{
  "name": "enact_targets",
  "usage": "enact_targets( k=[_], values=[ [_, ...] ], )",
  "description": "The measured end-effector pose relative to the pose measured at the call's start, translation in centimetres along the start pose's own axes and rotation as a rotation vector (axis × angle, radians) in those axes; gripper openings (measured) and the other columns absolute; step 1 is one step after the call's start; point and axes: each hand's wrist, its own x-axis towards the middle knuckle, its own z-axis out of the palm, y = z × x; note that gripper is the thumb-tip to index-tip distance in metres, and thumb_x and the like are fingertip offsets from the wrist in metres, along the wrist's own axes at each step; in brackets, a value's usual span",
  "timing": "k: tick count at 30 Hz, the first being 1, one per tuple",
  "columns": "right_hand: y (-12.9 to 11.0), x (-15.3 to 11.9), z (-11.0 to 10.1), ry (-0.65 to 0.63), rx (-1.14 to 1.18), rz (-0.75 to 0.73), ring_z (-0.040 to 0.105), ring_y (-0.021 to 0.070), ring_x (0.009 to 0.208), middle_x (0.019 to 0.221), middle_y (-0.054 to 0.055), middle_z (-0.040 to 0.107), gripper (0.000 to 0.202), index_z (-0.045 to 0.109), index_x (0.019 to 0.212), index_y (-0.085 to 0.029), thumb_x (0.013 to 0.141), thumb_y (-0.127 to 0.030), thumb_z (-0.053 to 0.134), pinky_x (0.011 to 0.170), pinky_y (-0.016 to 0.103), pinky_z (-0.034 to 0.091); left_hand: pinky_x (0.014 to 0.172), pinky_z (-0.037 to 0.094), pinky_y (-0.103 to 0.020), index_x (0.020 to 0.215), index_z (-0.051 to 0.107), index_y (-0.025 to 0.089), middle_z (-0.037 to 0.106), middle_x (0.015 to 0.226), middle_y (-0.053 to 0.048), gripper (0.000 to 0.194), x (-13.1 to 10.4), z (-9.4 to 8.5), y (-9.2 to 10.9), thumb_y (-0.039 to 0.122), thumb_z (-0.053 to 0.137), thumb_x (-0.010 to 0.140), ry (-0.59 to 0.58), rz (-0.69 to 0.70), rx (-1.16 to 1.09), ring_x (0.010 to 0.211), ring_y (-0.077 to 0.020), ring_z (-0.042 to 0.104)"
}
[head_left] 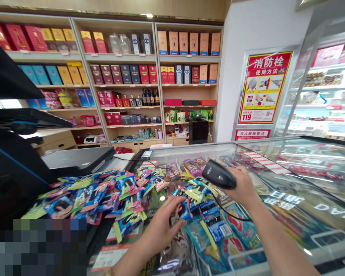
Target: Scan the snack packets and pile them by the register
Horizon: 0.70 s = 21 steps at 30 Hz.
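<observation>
My right hand point(243, 186) is wrapped round a black barcode scanner point(218, 174), whose head points left over the glass-topped freezer point(166, 153). A cable runs down from its grip. Lower and to the left, my left hand point(165, 218) has thumb and fingers curled about a small blue snack packet point(184, 210); some fingertips are hidden. Similar packets point(198, 191) lie just beyond it, under the scanner. A blue packet with a barcode label point(218, 228) is right of my left hand. To the left spreads a large heap of colourful snack packets point(103, 195).
A black flat-topped device point(80, 159) stands behind the heap, with a dark monitor point(8, 76) at far left. White price labels point(112, 255) sit near the front. Shelves of boxed bottles point(126, 74) line the back wall. A second freezer section point(313, 165) extends right.
</observation>
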Motion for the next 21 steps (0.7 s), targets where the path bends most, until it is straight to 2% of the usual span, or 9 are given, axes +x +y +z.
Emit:
enact_targets(
  k=[4, 8, 11, 13, 15, 17, 19, 21],
  values=[
    [0.5, -0.1, 0.5, -0.023, -0.031, -0.009, 0.054, 0.0165, 0.065, 0.069, 0.001, 0.064, 0.011, 0.059, 0.075, -0.020, 0.073, -0.031, 0.062, 0.070, 0.031, 0.033, 0.098, 0.046, -0.033, 0.118, 0.061, 0.026, 0.062, 0.123, -0.008, 0.045, 0.0, 1.1, -0.4, 0.012, 0.063, 0.075, -0.161, 0.044, 0.161, 0.113, -0.0233, 0.058],
    [1.1, -0.5, 1.1, -0.037, -0.030, 0.024, 0.058, 0.0178, 0.067, 0.075, 0.003, 0.068, 0.015, 0.062, 0.082, -0.019, 0.074, -0.032, 0.060, 0.070, 0.031, 0.034, 0.093, 0.048, -0.030, 0.111, 0.061, 0.024, 0.061, 0.118, -0.008, 0.037, 0.3, 1.7, -0.3, 0.011, 0.061, 0.076, -0.207, 0.098, 0.218, 0.106, -0.0204, 0.060],
    [1.5, -0.7, 1.2, -0.037, -0.033, 0.031, 0.060, 0.0188, 0.067, 0.076, 0.003, 0.070, 0.019, 0.063, 0.085, -0.020, 0.073, -0.033, 0.060, 0.069, 0.032, 0.035, 0.093, 0.047, -0.030, 0.113, 0.062, 0.024, 0.060, 0.118, -0.008, 0.040, 0.5, 0.9, 0.3, 0.016, 0.067, 0.074, -0.160, 0.150, 0.245, 0.106, -0.0210, 0.059],
    [1.5, -0.7, 1.3, -0.014, -0.030, 0.022, 0.061, 0.0197, 0.068, 0.078, 0.004, 0.070, 0.020, 0.064, 0.087, -0.020, 0.073, -0.033, 0.060, 0.069, 0.032, 0.037, 0.095, 0.046, -0.033, 0.112, 0.062, 0.025, 0.059, 0.119, -0.009, 0.040, 0.5, -0.5, 1.0, 0.021, 0.069, 0.073, -0.044, 0.124, 0.333, 0.110, -0.0235, 0.057],
    [1.5, -0.7, 1.2, 0.016, -0.030, 0.001, 0.061, 0.0205, 0.069, 0.080, 0.005, 0.071, 0.020, 0.064, 0.088, -0.021, 0.072, -0.033, 0.059, 0.068, 0.032, 0.038, 0.095, 0.045, -0.038, 0.110, 0.062, 0.024, 0.059, 0.117, -0.010, 0.036, 0.4, -2.6, 1.5, 0.023, 0.068, 0.074, 0.112, -0.010, 0.528, 0.110, -0.0269, 0.057],
    [1.4, -0.7, 1.3, 0.031, -0.031, -0.021, 0.060, 0.0203, 0.067, 0.080, 0.006, 0.071, 0.019, 0.064, 0.086, -0.021, 0.072, -0.033, 0.058, 0.066, 0.032, 0.038, 0.092, 0.044, -0.042, 0.109, 0.061, 0.021, 0.060, 0.111, -0.012, 0.035, 0.1, -4.8, 1.9, 0.025, 0.067, 0.074, 0.237, -0.221, 0.766, 0.106, -0.0300, 0.058],
    [1.2, -0.7, 1.4, 0.022, -0.024, -0.033, 0.059, 0.0193, 0.065, 0.079, 0.005, 0.070, 0.017, 0.064, 0.084, -0.021, 0.073, -0.033, 0.057, 0.065, 0.032, 0.038, 0.086, 0.045, -0.042, 0.109, 0.059, 0.018, 0.059, 0.105, -0.013, 0.034, -0.2, -6.6, 2.0, 0.030, 0.064, 0.077, 0.302, -0.420, 0.934, 0.101, -0.0315, 0.060],
    [1.1, -0.8, 1.5, 0.007, -0.021, -0.035, 0.058, 0.0183, 0.064, 0.078, 0.005, 0.069, 0.013, 0.063, 0.080, -0.021, 0.073, -0.030, 0.055, 0.066, 0.032, 0.038, 0.078, 0.047, -0.039, 0.109, 0.056, 0.018, 0.058, 0.103, -0.014, 0.033, -0.4, -7.5, 1.8, 0.036, 0.059, 0.081, 0.319, -0.550, 1.003, 0.097, -0.0314, 0.061]
  ],
)
